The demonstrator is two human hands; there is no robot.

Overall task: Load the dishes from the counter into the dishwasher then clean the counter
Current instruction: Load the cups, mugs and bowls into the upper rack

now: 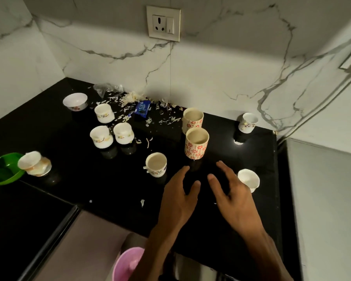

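Two bare hands hover over a glossy black stone counter [89,179] strewn with crockery, the left hand [177,197] and right hand [234,196] both spread, fingers relaxed and apart, holding nothing. Nearest, below the counter edge, sits a pink plastic tub [126,264], its contents unclear. Just beside the right hand stands a small plain white cup [249,179]; just ahead of the left hand is a white floral teacup with a handle [156,164], which looks empty. Between and beyond the fingertips rises a tall cream tumbler with a red flower print [196,143], a matching second tumbler [193,119] touching or nearly touching behind it; both appear empty. These look like light, rigid ceramic, glazed and likely slippery, breakable if knocked on stone; the tumblers are best gripped round the body, the teacup by its handle. At far left, a tipped white cup [34,164] leans by a green plastic bowl [4,169]. Further back stand three white cups with a gold motif [111,132], a white floral bowl [75,101] and, far right, another small floral cup [248,122]. Against the marble-patterned wall [221,67] lie pale food scraps [130,100], a blue snack wrapper [143,107] and crumpled clear plastic [107,88]. No dishwasher is in view.
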